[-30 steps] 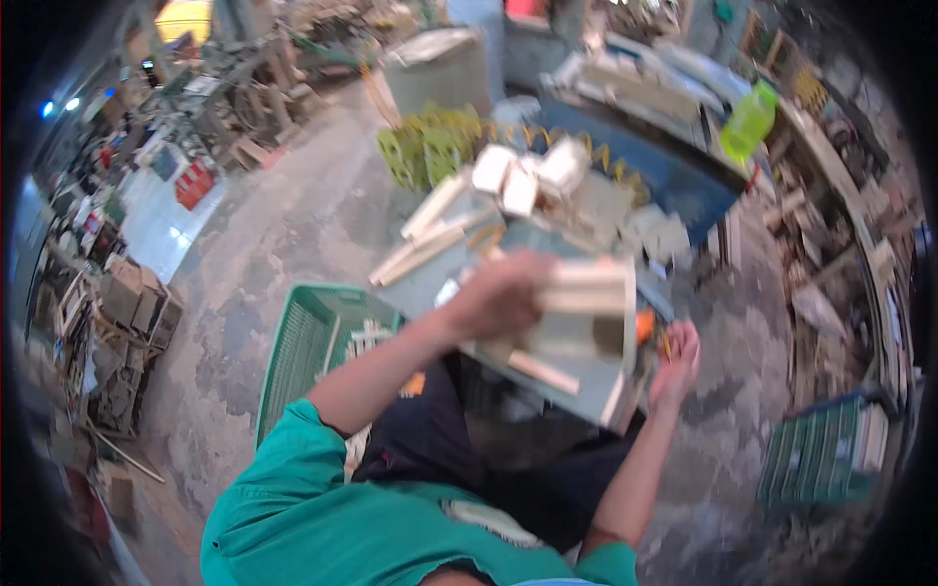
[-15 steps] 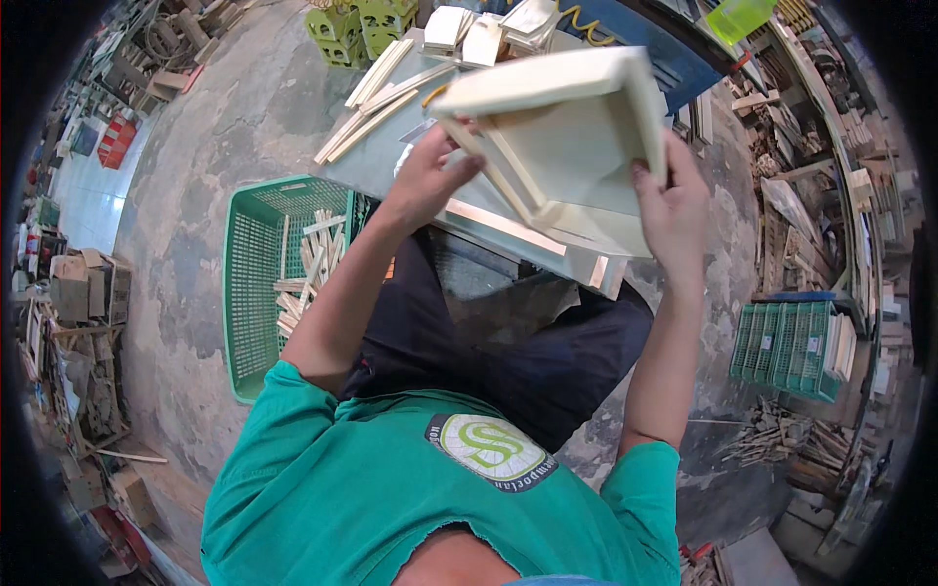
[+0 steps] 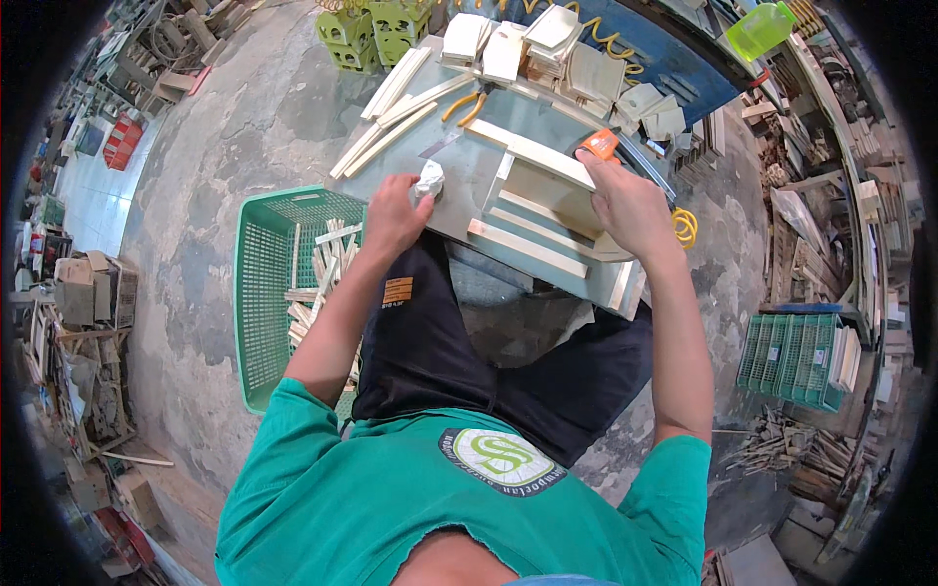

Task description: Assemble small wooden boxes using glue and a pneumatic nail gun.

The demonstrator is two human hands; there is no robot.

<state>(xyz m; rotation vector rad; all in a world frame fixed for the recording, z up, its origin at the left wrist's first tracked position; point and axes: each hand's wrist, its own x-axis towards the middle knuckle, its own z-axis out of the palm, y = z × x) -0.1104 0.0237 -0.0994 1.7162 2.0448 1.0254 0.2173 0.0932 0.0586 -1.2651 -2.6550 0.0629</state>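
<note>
One half-curled left hand (image 3: 393, 217) touches upper-centre wad (image 3: 430, 180), grip unclear; right hand (image 3: 630, 210) clasps orange tool (image 3: 602, 144), whose slip could dent woodwork (image 3: 535, 153)

We count two hands (image 3: 394, 217) (image 3: 630, 207), one wooden frame (image 3: 549, 190), one white wad (image 3: 429, 179), one pair of pliers (image 3: 479, 103), one lime-green bottle (image 3: 760, 31).

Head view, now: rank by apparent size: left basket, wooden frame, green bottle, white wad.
1. Left basket
2. Wooden frame
3. Green bottle
4. White wad

Apparent size only; distances differ.
</note>
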